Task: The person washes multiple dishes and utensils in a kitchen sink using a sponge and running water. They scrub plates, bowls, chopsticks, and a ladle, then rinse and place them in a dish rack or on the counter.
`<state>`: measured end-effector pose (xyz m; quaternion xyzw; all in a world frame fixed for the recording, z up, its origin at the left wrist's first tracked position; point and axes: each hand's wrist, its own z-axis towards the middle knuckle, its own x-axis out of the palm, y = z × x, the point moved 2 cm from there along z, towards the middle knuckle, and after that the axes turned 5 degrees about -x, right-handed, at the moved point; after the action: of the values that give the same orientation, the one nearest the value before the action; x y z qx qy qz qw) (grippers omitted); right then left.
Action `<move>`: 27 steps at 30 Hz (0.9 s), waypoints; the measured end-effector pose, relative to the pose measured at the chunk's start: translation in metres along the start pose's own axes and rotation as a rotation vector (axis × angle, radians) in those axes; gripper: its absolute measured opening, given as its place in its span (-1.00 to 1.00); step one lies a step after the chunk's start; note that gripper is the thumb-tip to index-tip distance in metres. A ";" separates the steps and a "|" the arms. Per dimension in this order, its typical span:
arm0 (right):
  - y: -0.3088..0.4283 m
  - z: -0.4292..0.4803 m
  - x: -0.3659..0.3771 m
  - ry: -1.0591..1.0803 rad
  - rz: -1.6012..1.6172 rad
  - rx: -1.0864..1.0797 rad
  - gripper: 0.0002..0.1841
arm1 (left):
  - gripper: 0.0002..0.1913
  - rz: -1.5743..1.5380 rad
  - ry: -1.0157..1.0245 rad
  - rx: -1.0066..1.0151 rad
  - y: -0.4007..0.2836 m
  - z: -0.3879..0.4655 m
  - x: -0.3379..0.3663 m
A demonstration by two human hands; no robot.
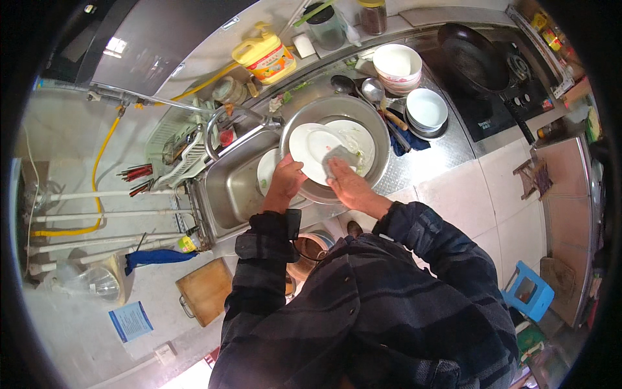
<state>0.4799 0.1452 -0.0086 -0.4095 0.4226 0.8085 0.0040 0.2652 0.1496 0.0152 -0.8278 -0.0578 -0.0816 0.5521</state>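
My left hand (284,180) grips the lower left edge of a white oval plate (308,143), which is tilted over a stainless steel basin (335,108). With flattened fingers, my right hand (354,188) presses a greyish cloth or scrubbing pad (339,154) against the plate's face. Another white plate (365,133) lies in the basin below, with bits of green food scrap on it. Left of the basin, a further white plate (266,171) rests in the steel sink (228,194), partly hidden by my left hand and the basin.
A faucet (210,141) arches over the sink beside a dish rack (170,141). Behind stands a yellow detergent bottle (268,58). Stacked bowls (397,63), smaller bowls (426,109) and a ladle (373,90) are right of the basin. A frying pan (471,58) sits on the cooktop (486,109).
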 end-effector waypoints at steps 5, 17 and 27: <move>0.009 0.057 0.001 -0.078 0.069 -0.210 -0.43 | -0.50 0.353 0.113 0.300 -0.024 -0.019 0.021; -0.065 0.101 0.006 -0.126 0.082 0.187 -0.48 | -0.40 -0.123 0.065 -0.101 -0.013 -0.011 0.032; 0.028 -0.001 -0.018 0.061 0.003 -0.277 -0.54 | -0.65 -0.570 -0.302 -0.186 0.032 0.005 0.008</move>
<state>0.4824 0.1327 0.0228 -0.4300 0.3073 0.8463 -0.0667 0.2793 0.1418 -0.0136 -0.8279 -0.3605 -0.1143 0.4142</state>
